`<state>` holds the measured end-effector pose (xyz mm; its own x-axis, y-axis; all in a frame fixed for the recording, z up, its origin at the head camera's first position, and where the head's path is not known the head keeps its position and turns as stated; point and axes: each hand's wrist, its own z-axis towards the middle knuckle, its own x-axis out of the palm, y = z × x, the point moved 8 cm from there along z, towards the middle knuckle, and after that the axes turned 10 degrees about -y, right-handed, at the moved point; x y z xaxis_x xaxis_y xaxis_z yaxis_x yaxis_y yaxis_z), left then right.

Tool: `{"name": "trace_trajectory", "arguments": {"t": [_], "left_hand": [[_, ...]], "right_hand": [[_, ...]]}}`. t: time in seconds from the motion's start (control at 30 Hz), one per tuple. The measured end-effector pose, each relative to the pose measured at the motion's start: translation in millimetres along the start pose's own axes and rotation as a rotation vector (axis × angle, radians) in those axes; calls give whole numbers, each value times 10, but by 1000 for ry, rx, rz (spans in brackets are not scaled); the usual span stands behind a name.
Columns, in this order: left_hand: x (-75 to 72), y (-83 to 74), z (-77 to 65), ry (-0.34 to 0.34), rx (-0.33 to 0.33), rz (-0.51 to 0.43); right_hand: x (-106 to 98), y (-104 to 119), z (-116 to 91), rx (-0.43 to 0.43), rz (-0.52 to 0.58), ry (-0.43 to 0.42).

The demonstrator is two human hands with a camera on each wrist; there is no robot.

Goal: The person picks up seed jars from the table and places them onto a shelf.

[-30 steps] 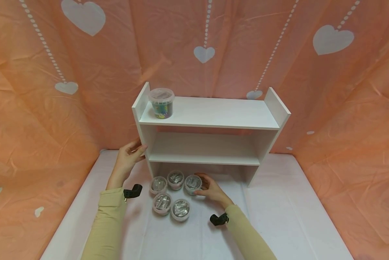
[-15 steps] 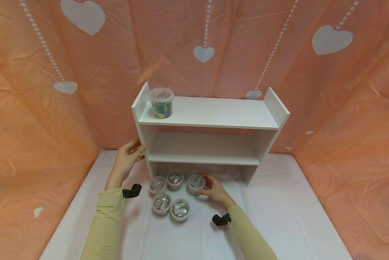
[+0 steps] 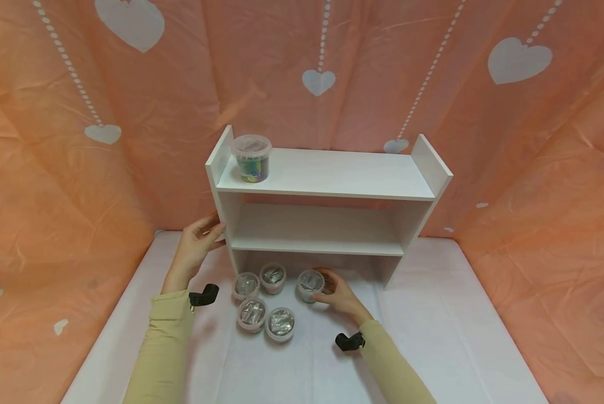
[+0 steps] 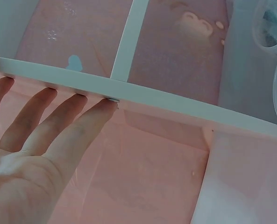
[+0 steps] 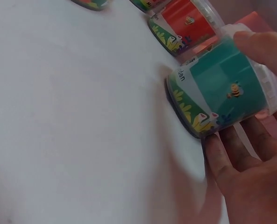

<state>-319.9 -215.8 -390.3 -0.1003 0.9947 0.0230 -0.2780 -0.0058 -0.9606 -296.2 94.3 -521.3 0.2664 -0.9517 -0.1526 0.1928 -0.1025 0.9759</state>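
Note:
My right hand (image 3: 343, 297) grips a small plastic tub (image 3: 310, 283) by its side, thumb near the lid and fingers on the wall. In the right wrist view this tub (image 5: 222, 86) shows teal contents and a printed bee and flowers, its base close over the white cloth. My left hand (image 3: 194, 247) touches the left side panel of a white two-tier shelf (image 3: 317, 251). In the left wrist view, its straight fingers (image 4: 68, 140) press the panel (image 4: 171, 105) from outside. Several more lidded tubs (image 3: 252, 314) stand to the left of the held one.
A larger clear bucket (image 3: 253, 168) with colourful contents stands on the left of the top shelf. White cloth (image 3: 433, 336) covers the table. An orange curtain (image 3: 362, 84) with white hearts hangs behind and on both sides. A red tub (image 5: 185, 23) stands beside the teal one.
My right hand has shifted the teal tub to the right, widening the gap from the other tubs. The left hand stays at the shelf's side panel.

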Motion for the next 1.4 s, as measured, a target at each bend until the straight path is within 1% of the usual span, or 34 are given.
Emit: {"name": "trace_trajectory", "arguments": {"t": [0.2,0.37,0.47,0.87,1.0,1.23,1.4], "left_hand": [[13,-1,10,-2,-2,-15],[17,-11,9,1,0,-4],[17,-17,8,2,3,6],[22,-31,3,4,9,1],[21,-22,2,3,4,11],[14,-9,-4,-3,-1,15],[8,-6,-3,-7,2,14]], "right_hand": [[-62,29,-25,-3,-9,-13],[-103,93,-52,-47,-23,-9],[-128,120,-75,-58,-39,-8],[-217,168,-159,-73,-70,-13],[-257,196,-182,-60,-79,-19],[-304,296,-210,-12,-9,-11],[-312,433,-225,-32,10,4]]}}
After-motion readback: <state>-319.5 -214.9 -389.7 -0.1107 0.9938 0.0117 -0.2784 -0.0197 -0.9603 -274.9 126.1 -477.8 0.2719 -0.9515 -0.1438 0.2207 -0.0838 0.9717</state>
